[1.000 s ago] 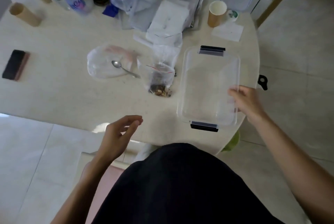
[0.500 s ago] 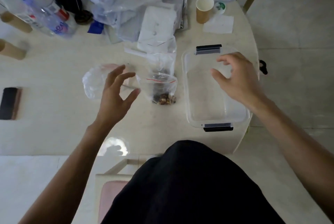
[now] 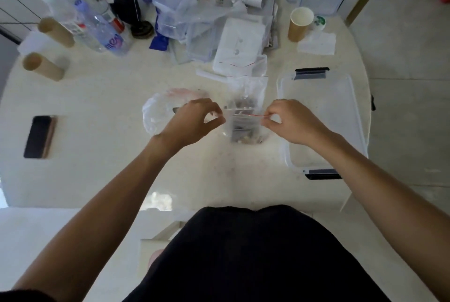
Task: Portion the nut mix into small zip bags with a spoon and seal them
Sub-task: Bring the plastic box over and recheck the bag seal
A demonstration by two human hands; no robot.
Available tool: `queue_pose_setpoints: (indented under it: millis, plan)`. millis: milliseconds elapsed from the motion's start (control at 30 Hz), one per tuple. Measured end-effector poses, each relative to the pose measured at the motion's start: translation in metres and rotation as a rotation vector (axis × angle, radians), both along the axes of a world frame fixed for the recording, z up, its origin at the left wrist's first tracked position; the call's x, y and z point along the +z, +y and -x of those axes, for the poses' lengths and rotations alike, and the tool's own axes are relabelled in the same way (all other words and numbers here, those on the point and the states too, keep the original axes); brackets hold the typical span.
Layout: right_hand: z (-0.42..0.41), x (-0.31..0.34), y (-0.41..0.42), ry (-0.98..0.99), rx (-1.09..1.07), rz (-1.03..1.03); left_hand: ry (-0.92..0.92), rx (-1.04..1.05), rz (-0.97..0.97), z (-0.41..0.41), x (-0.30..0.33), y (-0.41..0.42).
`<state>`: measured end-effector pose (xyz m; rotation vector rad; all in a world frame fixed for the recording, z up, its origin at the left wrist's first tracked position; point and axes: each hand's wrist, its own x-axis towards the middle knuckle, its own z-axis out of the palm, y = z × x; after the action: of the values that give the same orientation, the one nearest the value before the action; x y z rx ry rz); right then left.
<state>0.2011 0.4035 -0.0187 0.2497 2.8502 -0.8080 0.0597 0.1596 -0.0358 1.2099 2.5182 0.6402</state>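
Both hands meet at the centre of the frame over a small zip bag (image 3: 246,116): the left hand (image 3: 192,119) pinches the bag's left top corner between thumb and forefinger, and the right hand (image 3: 292,121) pinches the right top corner the same way, so the red zip line runs taut between them. The bag stands on the table (image 3: 109,97), with a dark heap of nut mix (image 3: 246,137) at its bottom (blur hides whether the mouth is already partly closed). Just left of it, under the left wrist, lies a crumpled clear bag (image 3: 155,114), and something dark showing against it may be the spoon, though I cannot tell for sure. To the right of centre sits an empty clear container (image 3: 323,116) with black clips, touching neither hand.

The step in hand looks like sealing. To do it well, I would keep the two corners level and pulled gently apart so the strips line up, then run one pinch along the red line from end to end, pressing firmly. Squeezing air out first should let the bag lie flat. The nuts sit low, which helps: nothing should foul the track. Tugging too hard could tip the bag, so a light pull seems wiser.
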Motion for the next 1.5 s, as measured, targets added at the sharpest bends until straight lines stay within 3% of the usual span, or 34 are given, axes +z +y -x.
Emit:
queue_pose_setpoints:
  millis: [200,400,567,800,1133,1500]
  plan:
    - [-0.029,0.018,-0.005,0.095,0.025,0.170,-0.023,0.006,-0.193,-0.027,0.009,-0.036]
    - [-0.030,0.001,-0.025,0.005,0.124,-0.035,-0.069,0.015,-0.083,-0.049,-0.008,-0.049]
    - [-0.027,-0.001,-0.029,0.016,0.029,0.073,-0.136,0.096,-0.167,-0.050,-0.011,-0.049]
    - [-0.007,0.004,-0.042,-0.017,0.141,0.082,-0.225,0.108,-0.247,-0.046,-0.010,-0.042]
    - [-0.010,-0.002,-0.040,-0.044,-0.013,0.247,-0.631,0.463,-0.379,-0.058,-0.030,-0.039]
    - [0.013,-0.015,-0.071,-0.038,-0.005,0.352,-0.667,0.512,-0.511,-0.073,-0.030,-0.030]
